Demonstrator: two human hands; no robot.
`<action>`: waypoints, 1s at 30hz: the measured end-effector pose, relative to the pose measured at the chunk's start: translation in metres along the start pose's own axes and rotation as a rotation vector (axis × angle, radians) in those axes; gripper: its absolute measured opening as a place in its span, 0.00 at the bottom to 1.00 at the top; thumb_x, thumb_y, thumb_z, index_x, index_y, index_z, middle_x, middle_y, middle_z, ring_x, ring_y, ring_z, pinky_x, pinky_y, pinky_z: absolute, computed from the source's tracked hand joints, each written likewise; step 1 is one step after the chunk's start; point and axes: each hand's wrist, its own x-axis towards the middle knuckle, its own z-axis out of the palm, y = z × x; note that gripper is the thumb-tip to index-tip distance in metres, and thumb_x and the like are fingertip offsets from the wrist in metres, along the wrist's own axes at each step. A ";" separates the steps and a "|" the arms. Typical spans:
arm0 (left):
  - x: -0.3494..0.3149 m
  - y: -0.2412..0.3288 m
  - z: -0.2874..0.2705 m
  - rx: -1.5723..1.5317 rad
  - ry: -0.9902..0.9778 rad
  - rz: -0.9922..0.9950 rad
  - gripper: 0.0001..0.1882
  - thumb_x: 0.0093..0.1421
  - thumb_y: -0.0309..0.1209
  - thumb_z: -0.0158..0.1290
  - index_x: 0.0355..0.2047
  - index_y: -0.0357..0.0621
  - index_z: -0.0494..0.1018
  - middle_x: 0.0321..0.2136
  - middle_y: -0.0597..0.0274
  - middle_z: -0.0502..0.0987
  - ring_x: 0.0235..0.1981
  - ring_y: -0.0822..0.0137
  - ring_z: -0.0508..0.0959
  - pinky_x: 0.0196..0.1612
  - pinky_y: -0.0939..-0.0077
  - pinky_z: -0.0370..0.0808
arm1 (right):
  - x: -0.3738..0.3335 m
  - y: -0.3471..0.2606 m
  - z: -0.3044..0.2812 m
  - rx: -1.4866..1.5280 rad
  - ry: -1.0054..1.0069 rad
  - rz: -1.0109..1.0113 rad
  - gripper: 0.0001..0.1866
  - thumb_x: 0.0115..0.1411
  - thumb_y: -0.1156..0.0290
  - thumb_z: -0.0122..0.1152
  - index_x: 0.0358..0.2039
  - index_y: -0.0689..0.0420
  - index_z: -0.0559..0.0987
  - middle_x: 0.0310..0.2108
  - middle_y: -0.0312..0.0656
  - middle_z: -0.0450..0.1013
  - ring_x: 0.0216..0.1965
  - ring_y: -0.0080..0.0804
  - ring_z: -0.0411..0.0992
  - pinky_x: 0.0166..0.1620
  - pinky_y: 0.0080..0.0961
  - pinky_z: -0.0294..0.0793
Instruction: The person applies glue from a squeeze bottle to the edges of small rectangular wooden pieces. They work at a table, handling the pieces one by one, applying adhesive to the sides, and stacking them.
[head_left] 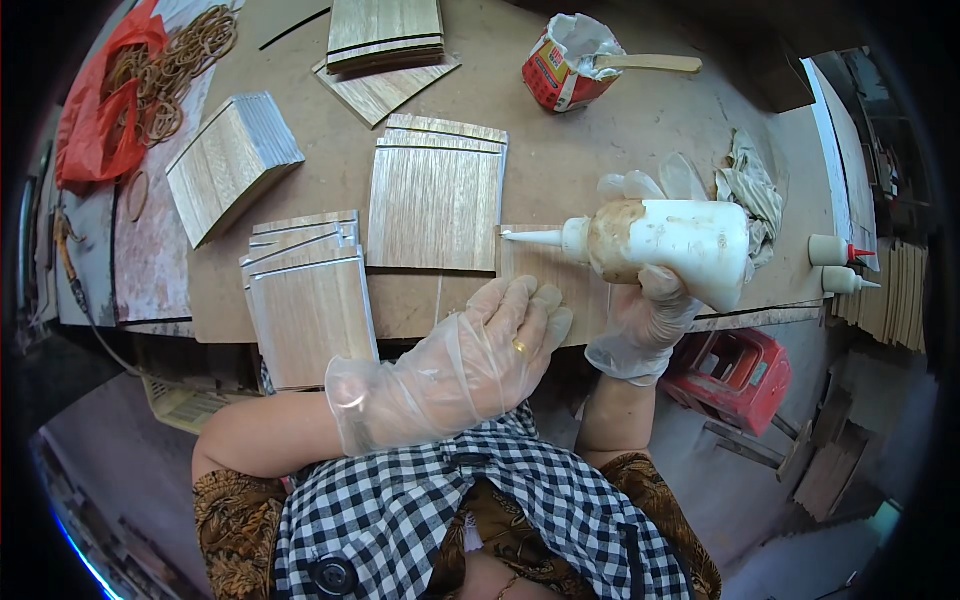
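My right hand (650, 325), in a clear glove, grips a white squeeze glue bottle (690, 240) with brown stains. The bottle lies tipped on its side in the air, its nozzle pointing left over the far left corner of a thin wooden board (540, 264). My left hand (490, 345), gloved with a ring showing, rests on that board near the table's front edge. Its fingers are stretched and close together; the thumb is hidden. Just left of the nozzle lies a stack of wooden panels (435, 205) with dark grooves and white edges.
More panels (310, 310), a tilted panel stack (235, 165) and a far stack (385, 35) lie leftward and behind. A red tub (560, 75) holds white paste and a wooden stick (650, 63). Rubber bands (165, 75), a rag (748, 190), two small bottles (830, 250) and a red stool (735, 380) surround.
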 end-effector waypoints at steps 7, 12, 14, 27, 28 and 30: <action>0.003 0.002 0.001 0.033 0.010 0.019 0.25 0.52 0.30 0.52 0.50 0.31 0.70 0.48 0.45 0.73 0.51 0.49 0.74 0.54 0.58 0.74 | 0.004 -0.003 -0.002 -0.010 0.066 -0.055 0.40 0.46 0.63 0.74 0.58 0.62 0.67 0.49 0.47 0.72 0.49 0.39 0.73 0.53 0.38 0.75; 0.002 0.002 0.003 0.026 0.031 0.013 0.24 0.52 0.30 0.52 0.50 0.31 0.70 0.48 0.45 0.73 0.50 0.49 0.75 0.53 0.59 0.74 | 0.006 -0.010 -0.007 -0.021 0.071 -0.039 0.36 0.46 0.66 0.73 0.55 0.61 0.69 0.46 0.46 0.74 0.47 0.39 0.75 0.52 0.38 0.76; 0.001 0.002 0.003 0.018 0.030 0.002 0.24 0.53 0.30 0.52 0.50 0.31 0.70 0.47 0.45 0.73 0.50 0.49 0.75 0.53 0.60 0.75 | 0.006 -0.012 -0.007 -0.047 0.115 -0.065 0.35 0.46 0.67 0.72 0.55 0.61 0.70 0.45 0.44 0.75 0.46 0.39 0.75 0.51 0.38 0.76; 0.007 0.002 -0.006 0.058 -0.002 0.004 0.24 0.53 0.31 0.53 0.50 0.33 0.71 0.45 0.48 0.74 0.48 0.53 0.76 0.52 0.65 0.74 | 0.019 -0.019 -0.032 -0.120 0.136 -0.185 0.29 0.51 0.67 0.70 0.52 0.60 0.71 0.42 0.45 0.75 0.43 0.38 0.76 0.51 0.41 0.76; 0.007 0.001 -0.006 0.061 -0.003 0.011 0.23 0.53 0.31 0.53 0.49 0.33 0.71 0.45 0.49 0.74 0.48 0.54 0.76 0.51 0.65 0.74 | 0.019 -0.020 -0.035 -0.125 0.146 -0.190 0.29 0.51 0.68 0.70 0.52 0.60 0.70 0.42 0.45 0.75 0.43 0.38 0.76 0.51 0.41 0.76; 0.007 0.001 -0.007 0.070 -0.002 0.015 0.23 0.53 0.32 0.53 0.49 0.34 0.71 0.45 0.49 0.74 0.48 0.54 0.76 0.51 0.66 0.74 | 0.019 -0.024 -0.039 -0.125 0.132 -0.169 0.28 0.51 0.68 0.70 0.51 0.60 0.70 0.41 0.44 0.75 0.42 0.37 0.75 0.51 0.41 0.76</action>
